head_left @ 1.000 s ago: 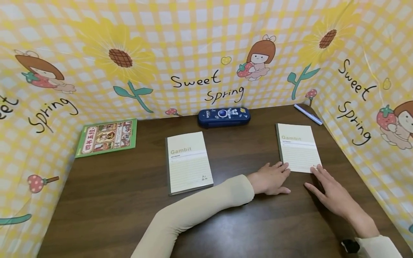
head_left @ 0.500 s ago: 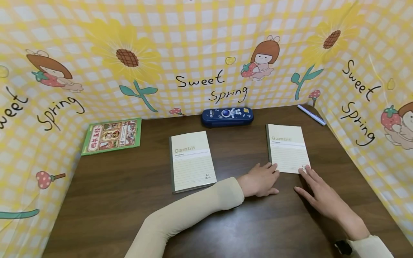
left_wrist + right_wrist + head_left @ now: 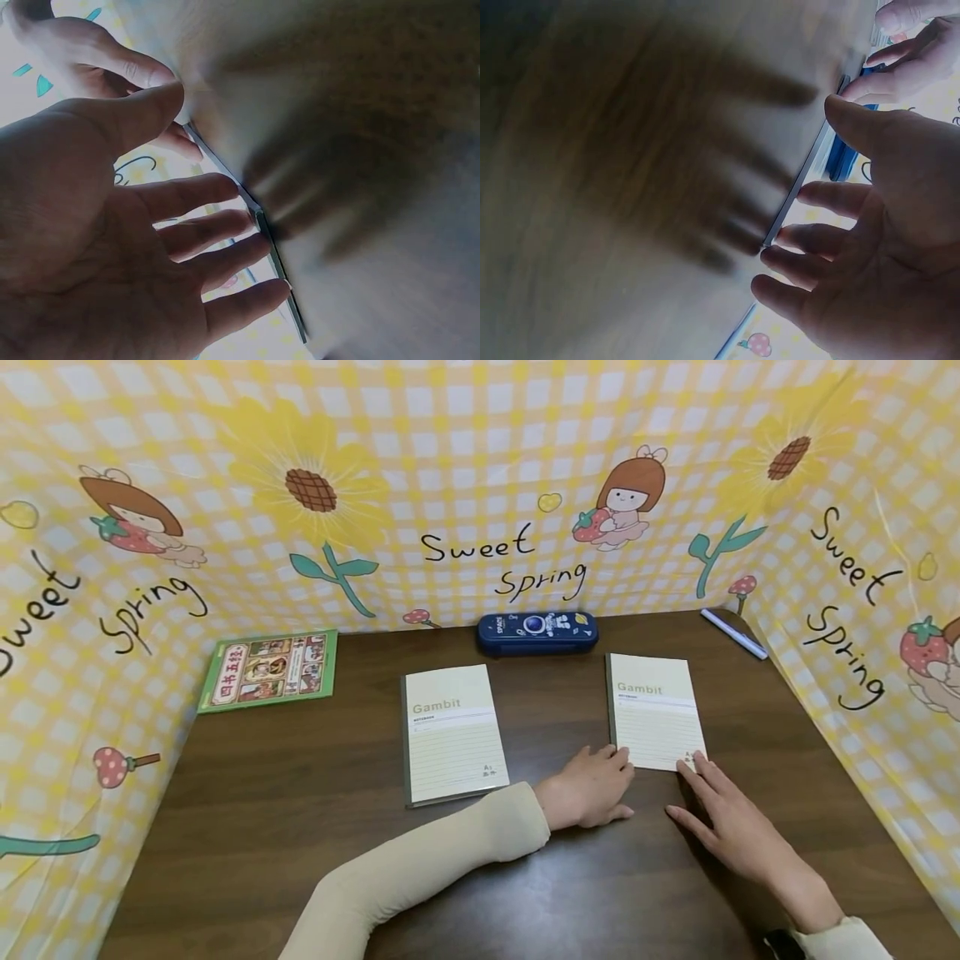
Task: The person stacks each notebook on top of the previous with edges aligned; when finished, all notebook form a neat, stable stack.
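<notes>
A cream notebook [image 3: 654, 722] marked "Gambit", with a dark spine, lies flat on the right part of the table. Its lower left corner is touched by the fingertips of my left hand [image 3: 587, 787]. At the lower right corner, fingers of my right hand [image 3: 738, 828] rest on the cover's edge. In the left wrist view the left hand [image 3: 127, 240] has its fingers extended, close to the notebook's edge. Straight fingers of the right hand [image 3: 900, 217] also meet the notebook edge [image 3: 799, 184] in the right wrist view. A second matching notebook [image 3: 453, 739] lies left of the first.
On the brown table [image 3: 285, 827], a dark blue pencil case [image 3: 537, 634] stands against the back. A green-bordered book [image 3: 268, 670] lies at the back left, and a light blue pen [image 3: 735, 633] at the back right. Yellow checked cloth [image 3: 465, 460] walls three sides.
Both hands have slid left together, and the right-hand notebook has moved left with them, nearer the other notebook. The view has turned slightly; the other things stay put on the table.
</notes>
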The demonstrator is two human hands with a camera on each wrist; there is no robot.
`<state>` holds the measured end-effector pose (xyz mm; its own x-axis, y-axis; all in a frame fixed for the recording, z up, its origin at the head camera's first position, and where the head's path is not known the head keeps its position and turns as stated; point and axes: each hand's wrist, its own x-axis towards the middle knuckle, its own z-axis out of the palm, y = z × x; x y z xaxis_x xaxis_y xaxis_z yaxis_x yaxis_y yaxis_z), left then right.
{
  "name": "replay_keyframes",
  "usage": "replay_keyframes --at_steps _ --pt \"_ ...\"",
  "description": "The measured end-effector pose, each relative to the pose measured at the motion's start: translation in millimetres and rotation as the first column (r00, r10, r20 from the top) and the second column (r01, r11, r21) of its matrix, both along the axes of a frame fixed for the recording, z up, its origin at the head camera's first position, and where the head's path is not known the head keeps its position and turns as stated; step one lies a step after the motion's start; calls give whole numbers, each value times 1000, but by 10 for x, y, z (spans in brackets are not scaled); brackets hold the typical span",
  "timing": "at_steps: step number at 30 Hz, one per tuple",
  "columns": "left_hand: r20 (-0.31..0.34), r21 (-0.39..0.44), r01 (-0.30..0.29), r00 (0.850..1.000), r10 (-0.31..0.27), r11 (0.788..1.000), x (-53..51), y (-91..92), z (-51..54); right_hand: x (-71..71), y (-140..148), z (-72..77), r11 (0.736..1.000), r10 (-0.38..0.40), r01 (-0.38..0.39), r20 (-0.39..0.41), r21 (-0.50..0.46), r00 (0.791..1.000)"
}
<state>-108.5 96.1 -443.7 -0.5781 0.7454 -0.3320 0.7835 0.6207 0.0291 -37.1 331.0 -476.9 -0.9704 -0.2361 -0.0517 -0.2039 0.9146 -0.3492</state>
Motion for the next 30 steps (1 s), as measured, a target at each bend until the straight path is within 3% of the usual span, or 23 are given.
replay_keyframes --at_steps 9,13,16,19,21,23,26,30 --pt "-29 114 31 999 -28 993 -48 7 -75 -48 12 14 992 -43 30 -106 -124 993" --pt "1 202 10 1000 -10 979 -109 27 -118 -108 44 30 982 -78 47 -166 -181 983" --pt "69 288 -43 997 24 957 -159 33 -140 -149 70 41 974 -113 64 -224 -216 968" --pt "168 384 -162 980 104 909 -195 39 -153 -188 87 60 963 -180 119 -243 -243 953" --pt "245 438 -276 952 181 856 -209 47 -156 -211 101 78 948 -236 177 -211 -266 948" --pt "324 465 -391 910 258 794 -227 54 -159 -234 120 98 927 -298 248 -149 -282 943" --pt "439 476 -535 832 338 698 -262 47 -159 -254 153 116 898 -354 325 -49 -298 934" --pt "597 479 -677 718 358 559 -302 29 -161 -280 182 121 885 -369 359 22 -297 929"
